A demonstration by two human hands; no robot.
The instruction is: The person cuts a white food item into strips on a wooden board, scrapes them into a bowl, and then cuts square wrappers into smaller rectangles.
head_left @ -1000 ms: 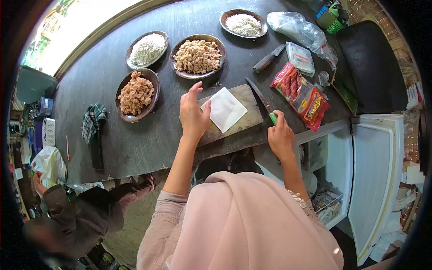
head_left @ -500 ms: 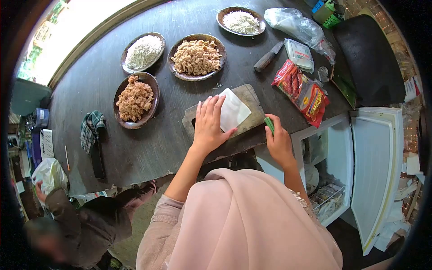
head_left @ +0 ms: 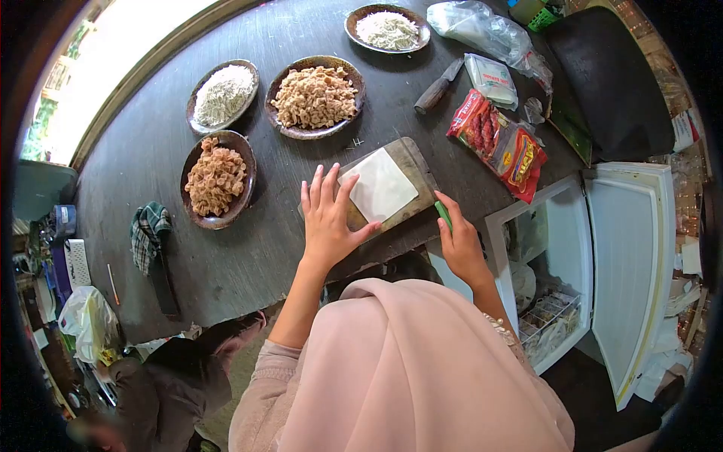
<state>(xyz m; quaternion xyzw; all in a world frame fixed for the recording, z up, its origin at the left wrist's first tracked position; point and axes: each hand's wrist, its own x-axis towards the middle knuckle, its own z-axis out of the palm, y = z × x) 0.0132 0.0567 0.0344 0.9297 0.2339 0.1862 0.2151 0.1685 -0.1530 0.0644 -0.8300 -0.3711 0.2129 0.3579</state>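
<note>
Dark table: white sheet just beside the left hand

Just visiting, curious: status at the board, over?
Left hand spread over edge of white square. Right hand holds green handle. Square on cutting board. Nothing else over it.

Bright window, upper left; dark table — open fridge, right.

Room lies between cutting board and red packet; dishes block far left.
</note>
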